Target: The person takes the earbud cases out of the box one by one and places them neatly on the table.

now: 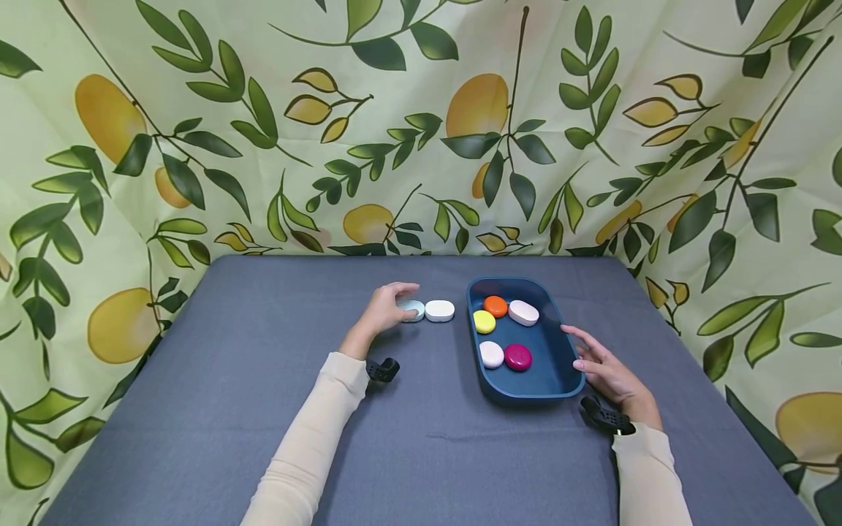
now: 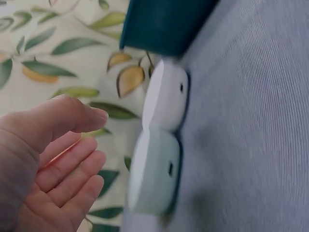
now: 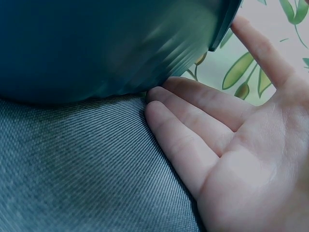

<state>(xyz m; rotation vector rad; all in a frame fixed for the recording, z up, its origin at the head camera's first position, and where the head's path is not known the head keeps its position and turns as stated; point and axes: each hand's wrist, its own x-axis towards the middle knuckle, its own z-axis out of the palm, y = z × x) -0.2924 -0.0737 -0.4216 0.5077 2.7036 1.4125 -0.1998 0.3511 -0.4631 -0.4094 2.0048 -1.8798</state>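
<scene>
My left hand (image 1: 384, 310) hovers over a pale mint oval case (image 1: 413, 310), thumb and fingers spread apart with nothing between them. In the left wrist view, that case (image 2: 155, 174) has a small dark slot in its side. Touching its end is a white oval case (image 1: 439, 310) with a similar slot. My right hand (image 1: 608, 372) lies beside the right wall of a blue tray (image 1: 539, 365). Its fingers are extended; in the right wrist view the fingertips (image 3: 155, 108) reach under the tray's lower edge, and the index finger and thumb are near the rim.
Inside the tray lie an orange round case (image 1: 495, 306), a yellow one (image 1: 484, 322), a white one (image 1: 491, 355), a magenta one (image 1: 518, 357) and a pale pink oval one (image 1: 523, 313). A grey cloth (image 1: 263, 409) covers the table. Leaf-printed fabric (image 1: 395, 146) hangs behind.
</scene>
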